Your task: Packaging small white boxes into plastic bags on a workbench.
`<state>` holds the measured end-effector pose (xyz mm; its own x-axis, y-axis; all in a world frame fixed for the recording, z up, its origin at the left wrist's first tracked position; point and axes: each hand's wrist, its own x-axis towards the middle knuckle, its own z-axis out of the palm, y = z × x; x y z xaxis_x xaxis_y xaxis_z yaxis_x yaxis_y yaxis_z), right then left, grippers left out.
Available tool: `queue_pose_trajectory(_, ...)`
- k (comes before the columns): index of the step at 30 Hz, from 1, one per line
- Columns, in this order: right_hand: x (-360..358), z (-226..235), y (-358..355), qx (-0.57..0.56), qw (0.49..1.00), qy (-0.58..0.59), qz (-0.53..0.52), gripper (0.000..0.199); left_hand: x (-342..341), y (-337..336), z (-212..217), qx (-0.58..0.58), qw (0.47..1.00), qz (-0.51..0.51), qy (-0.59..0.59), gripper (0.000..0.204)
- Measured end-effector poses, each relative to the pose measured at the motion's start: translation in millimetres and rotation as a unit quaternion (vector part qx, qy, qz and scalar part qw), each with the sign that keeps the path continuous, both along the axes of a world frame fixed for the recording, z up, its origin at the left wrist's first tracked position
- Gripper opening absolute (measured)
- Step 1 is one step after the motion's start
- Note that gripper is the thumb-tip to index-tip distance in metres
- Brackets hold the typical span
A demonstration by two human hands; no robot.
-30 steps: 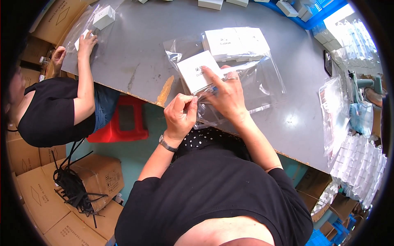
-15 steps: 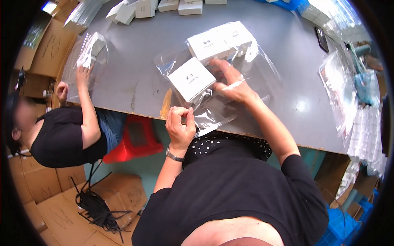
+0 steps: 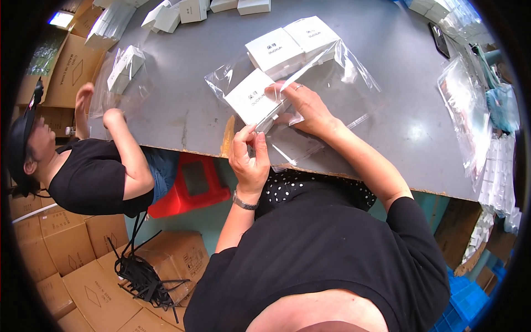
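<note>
While the right hand [image 3: 307,108] lies flat over the clear plastic bag [image 3: 310,83] on the grey table [image 3: 188,105], fingers spread and pressing near the small white box [image 3: 251,97] inside it, the left hand [image 3: 250,160] sits at the table's near edge with thumb and forefinger pinched together on what looks like the bag's flap or a thin strip, too small to tell which. White box is inside the bag close to its left end, touching the right fingertips; two more white boxes [image 3: 293,44] lie just beyond it under or against the same film, can't tell which. To do this step well, my read: keep the right palm down so the bag doesn't slide, hold the box square against the bag's corner, pull the pinched edge taut and straight toward the body so the film doesn't wrinkle, and don't let the flap stick early to the table edge. Another person in black [image 3: 94,177] works at the left side of the table with both hands near a separate bagged box [image 3: 124,66]. More white boxes [image 3: 193,10] line the far edge, stacked clear bags [image 3: 470,110] at right, cardboard cartons [image 3: 66,66] and a red stool [image 3: 193,185] below
</note>
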<state>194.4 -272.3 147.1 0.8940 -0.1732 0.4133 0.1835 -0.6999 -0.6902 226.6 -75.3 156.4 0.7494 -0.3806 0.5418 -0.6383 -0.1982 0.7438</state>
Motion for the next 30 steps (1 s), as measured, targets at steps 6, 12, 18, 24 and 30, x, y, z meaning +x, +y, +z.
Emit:
queue_pose_trajectory(6, 8.2, -19.9, -0.6, 0.082, 0.991, 0.044, -0.096, 0.044, 0.5, 7.1, -5.1, -0.007, 0.998, 0.013, 0.053, 0.019)
queue_pose_trajectory(12, 12.1, -21.5, -5.7, -0.029, 0.988, 0.070, -0.132, 0.032, 4.4, 8.5, -8.8, -0.009, 0.997, 0.025, 0.066, 0.017)
queue_pose_trajectory(18, -15.7, 8.8, 19.4, -0.031, 0.997, -0.022, -0.060, 0.076, 6.4, 7.6, -2.4, 0.003, 1.000, 0.020, -0.001, 0.013)
queue_pose_trajectory(24, 11.4, 1.2, -2.6, 0.005, 1.000, -0.009, -0.015, 0.060, 8.2, 6.5, 2.0, 0.002, 0.999, 0.015, -0.043, 0.013)
queue_pose_trajectory(30, 19.3, -1.2, -37.8, 0.054, 0.996, -0.036, 0.068, 0.039, 13.5, -0.5, 6.6, -0.009, 0.999, 0.040, -0.036, 0.013)
